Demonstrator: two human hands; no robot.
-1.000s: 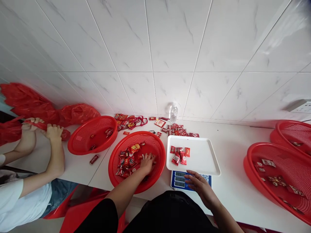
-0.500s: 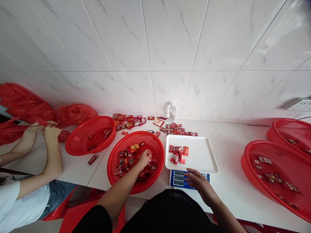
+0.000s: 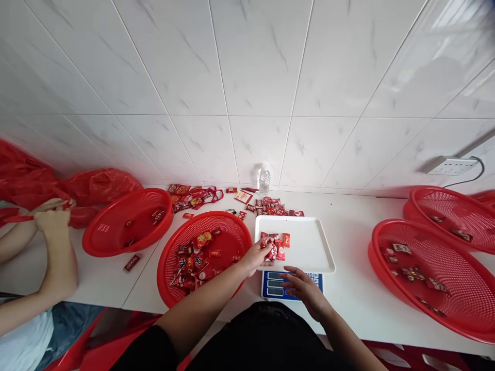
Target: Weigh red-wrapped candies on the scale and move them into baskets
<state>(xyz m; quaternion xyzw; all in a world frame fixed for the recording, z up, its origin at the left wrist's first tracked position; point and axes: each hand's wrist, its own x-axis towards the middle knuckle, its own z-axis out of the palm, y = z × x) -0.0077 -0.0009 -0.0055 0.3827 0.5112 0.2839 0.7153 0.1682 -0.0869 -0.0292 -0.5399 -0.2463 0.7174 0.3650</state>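
My left hand (image 3: 257, 257) is at the left edge of the white tray (image 3: 309, 252), its fingers closed around red wrapped candies (image 3: 271, 252). Beside it in the tray lie several more small red packets (image 3: 286, 239); my fingers partly hide some of them. The tray rests on a blue weighing scale (image 3: 275, 282) with display windows. Over the scale's keypad hovers my right hand (image 3: 305, 288), fingers apart and holding nothing. Left of the scale stands a red mesh basket (image 3: 167, 257) with a mixed heap of wrapped candies (image 3: 195, 265).
Loose candies (image 3: 273, 206) and a clear bottle (image 3: 264, 180) stand near the wall. Another red basket (image 3: 93, 234) is further left, by a co-worker's hands (image 3: 52, 211) and red plastic bags (image 3: 102, 183). At right are two red baskets (image 3: 377, 252) and a power strip (image 3: 450, 165).
My left hand has come out of the candy basket and moved right to the tray with candies in it. My right hand stays open over the scale. The view has turned slightly right.
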